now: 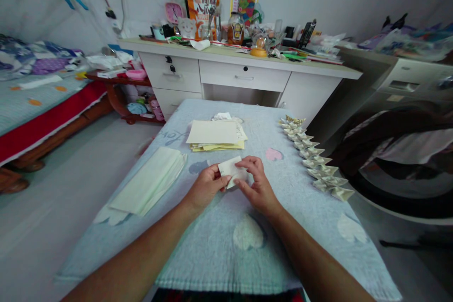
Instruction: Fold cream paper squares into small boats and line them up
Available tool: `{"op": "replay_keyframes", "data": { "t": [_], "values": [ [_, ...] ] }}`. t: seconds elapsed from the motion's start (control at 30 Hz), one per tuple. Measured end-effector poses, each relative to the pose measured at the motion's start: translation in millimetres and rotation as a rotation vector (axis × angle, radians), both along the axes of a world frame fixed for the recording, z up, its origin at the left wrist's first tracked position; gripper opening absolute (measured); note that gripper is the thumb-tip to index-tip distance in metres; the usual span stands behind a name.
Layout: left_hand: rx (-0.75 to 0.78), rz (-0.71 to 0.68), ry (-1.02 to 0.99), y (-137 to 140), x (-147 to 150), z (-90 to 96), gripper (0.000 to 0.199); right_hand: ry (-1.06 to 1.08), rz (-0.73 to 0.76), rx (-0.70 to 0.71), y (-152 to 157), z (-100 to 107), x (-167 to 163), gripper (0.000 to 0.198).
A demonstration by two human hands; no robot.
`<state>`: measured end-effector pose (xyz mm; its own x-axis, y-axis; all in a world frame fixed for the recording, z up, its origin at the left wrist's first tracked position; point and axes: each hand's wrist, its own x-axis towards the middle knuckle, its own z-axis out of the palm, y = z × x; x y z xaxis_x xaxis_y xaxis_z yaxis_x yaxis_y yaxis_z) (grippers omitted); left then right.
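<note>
A small folded piece of off-white paper is held just above the cloth-covered table. My left hand pinches its left edge between thumb and fingers. On the other side, my right hand has its thumb and fingertips on the paper's right part. Beyond the hands lies a stack of cream and yellow paper sheets. Left of them rests a pile of pale folded paper. Several folded paper boats stand in a slanting row along the table's right side.
The table has a light blue cloth with heart shapes. Behind it is a white desk crowded with jars, a pink clock and an orange bag. A bed is at left, a washing machine at right.
</note>
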<state>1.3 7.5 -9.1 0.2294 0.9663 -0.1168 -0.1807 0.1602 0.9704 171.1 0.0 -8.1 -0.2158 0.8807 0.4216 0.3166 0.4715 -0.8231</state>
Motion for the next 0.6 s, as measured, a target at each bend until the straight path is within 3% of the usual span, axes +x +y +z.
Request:
{"op": "replay_keyframes", "data": {
  "t": [0.2, 0.4, 0.6],
  "values": [
    [0.011, 0.036, 0.038, -0.5, 1.6, 0.4, 0.032, -0.199, -0.052, 0.091, -1.5, 1.5, -0.9, 0.016],
    [0.004, 0.047, 0.053, -1.0, 2.9, 3.0, 0.031, -0.195, -0.039, 0.089, -0.8, 2.8, 1.2, 0.019],
    [-0.025, -0.039, 0.049, -3.0, 0.5, 5.0, 0.042, -0.188, -0.055, 0.095, -1.1, 3.2, 2.2, 0.015]
  ]
}}
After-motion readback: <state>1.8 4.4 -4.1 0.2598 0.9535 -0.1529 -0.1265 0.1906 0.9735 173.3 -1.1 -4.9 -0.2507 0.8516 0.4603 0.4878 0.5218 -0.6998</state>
